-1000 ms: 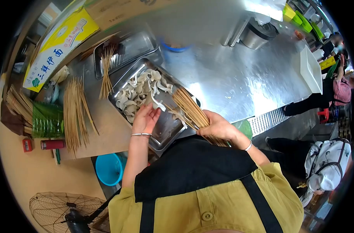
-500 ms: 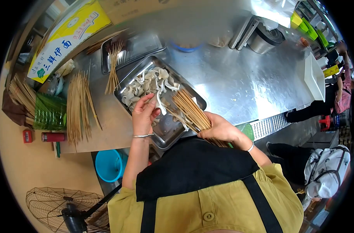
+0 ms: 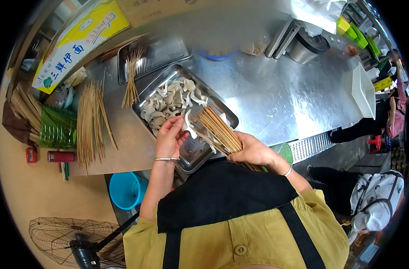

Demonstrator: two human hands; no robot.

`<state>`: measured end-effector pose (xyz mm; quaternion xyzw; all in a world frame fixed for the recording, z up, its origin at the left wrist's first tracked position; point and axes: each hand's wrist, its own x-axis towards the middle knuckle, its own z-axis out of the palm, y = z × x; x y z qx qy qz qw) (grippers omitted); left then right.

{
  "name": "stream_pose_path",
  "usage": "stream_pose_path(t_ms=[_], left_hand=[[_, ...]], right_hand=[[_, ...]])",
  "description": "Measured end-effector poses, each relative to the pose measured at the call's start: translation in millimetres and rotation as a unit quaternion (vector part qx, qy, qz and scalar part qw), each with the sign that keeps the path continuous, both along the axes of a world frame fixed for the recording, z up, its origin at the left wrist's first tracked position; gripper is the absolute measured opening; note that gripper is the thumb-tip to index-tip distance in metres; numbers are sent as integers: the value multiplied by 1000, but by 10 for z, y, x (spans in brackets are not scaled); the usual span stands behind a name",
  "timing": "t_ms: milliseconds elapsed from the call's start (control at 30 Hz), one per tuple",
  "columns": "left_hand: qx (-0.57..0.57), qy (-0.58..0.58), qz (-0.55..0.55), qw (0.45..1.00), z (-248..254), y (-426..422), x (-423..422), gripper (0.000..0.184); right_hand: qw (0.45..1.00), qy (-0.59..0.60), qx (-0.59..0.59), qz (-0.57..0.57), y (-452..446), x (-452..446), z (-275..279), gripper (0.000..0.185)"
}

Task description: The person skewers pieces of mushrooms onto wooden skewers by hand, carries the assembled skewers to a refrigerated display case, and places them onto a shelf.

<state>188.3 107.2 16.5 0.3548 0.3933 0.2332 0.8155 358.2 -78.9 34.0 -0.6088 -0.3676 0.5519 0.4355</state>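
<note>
My left hand (image 3: 169, 137) pinches a strip of pale mushroom (image 3: 189, 125) over the metal tray (image 3: 191, 164). Grey-white mushroom pieces (image 3: 168, 99) are heaped in the tray's far left part. My right hand (image 3: 251, 149) is wrapped round a bundle of wooden skewers (image 3: 219, 129), which slants over the tray's right side with its ends toward the mushrooms. Some mushroom shows on skewers at the near side of the bundle, close to the held strip. The strip's lower end is beside these skewers; whether they touch I cannot tell.
More skewers (image 3: 91, 121) lie left of the tray. Behind stands a second metal tray (image 3: 166, 53). A lidded steel pot (image 3: 305, 46) and a white tray (image 3: 362, 91) are at the right. A blue bucket (image 3: 125, 191) and a fan (image 3: 74, 242) stand below left. Other people are at the right.
My left hand has moved slightly right, bringing the mushroom strip from above the heap to beside the skewers. My right hand keeps its hold on the bundle.
</note>
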Motion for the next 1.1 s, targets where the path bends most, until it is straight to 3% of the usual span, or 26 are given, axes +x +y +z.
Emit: stream_pose_path(t_ms=[133, 300, 533, 667, 733, 767, 833, 867, 933, 1000, 1100], left_hand=[[14, 25, 3, 1000, -9, -57, 18, 16], [7, 71, -4, 997, 35, -253, 105, 17], [16, 105, -5, 994, -226, -371, 270, 24], [-52, 101, 0, 994, -222, -316, 131, 26], [59, 130, 62, 988, -501, -49, -88, 26], [58, 132, 62, 988, -669, 86, -188, 26], [269, 251, 0, 930, -875, 302, -291, 23], [269, 252, -1, 930, -910, 321, -278, 23], [516, 341, -96, 780, -853, 285, -175, 22], [530, 343, -86, 771, -839, 243, -25, 23], [549, 434, -111, 706, -753, 266, 201, 28]], right_hand=[[1000, -4, 13, -10, 9, -42, 110, 50], [991, -130, -21, 4, 15, -39, 173, 53], [991, -120, -55, -25, 63, -21, 157, 50], [999, -1, -34, -42, -74, 48, 30, 51], [984, 163, -40, -64, -138, 86, 11, 52], [983, 157, -43, -81, -150, 84, 10, 49], [979, 165, -66, -95, -163, 82, -14, 46], [975, 173, -87, -109, -172, 83, -30, 44], [977, 162, -75, -118, -186, 119, -68, 43], [979, 150, -61, -127, -183, 181, -65, 41], [972, 194, -42, -126, -191, 202, -28, 43]])
